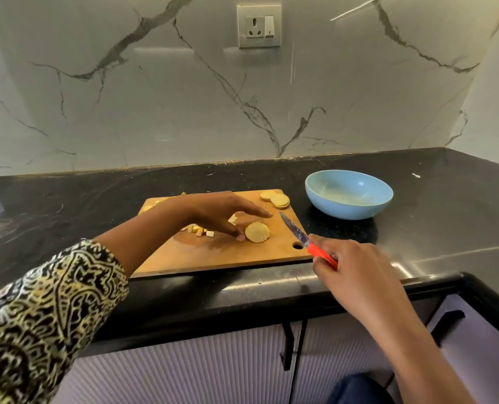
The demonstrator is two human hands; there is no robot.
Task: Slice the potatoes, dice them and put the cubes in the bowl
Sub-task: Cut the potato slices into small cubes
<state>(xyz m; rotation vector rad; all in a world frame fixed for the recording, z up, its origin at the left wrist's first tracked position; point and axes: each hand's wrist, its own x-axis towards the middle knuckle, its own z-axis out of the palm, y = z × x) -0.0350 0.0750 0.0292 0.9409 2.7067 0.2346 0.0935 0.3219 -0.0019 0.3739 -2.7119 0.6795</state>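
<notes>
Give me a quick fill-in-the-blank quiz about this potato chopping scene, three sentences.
1. The right hand holds a ____ by its red grip.
2. The bowl beside the cutting board is coloured ____.
3. The left hand is spread above a round potato ____.
Missing words: knife; blue; slice.

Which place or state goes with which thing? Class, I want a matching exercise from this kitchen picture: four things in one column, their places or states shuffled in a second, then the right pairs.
Column 1
1. knife
2. blue bowl
3. stacked potato slices
4. potato cubes

Column 2
a. on the counter, right of the cutting board
b. at the board's far right corner
c. held by its red handle in the right hand
d. on the board, beside the left hand

Pairs: 1-c, 2-a, 3-b, 4-d
</notes>
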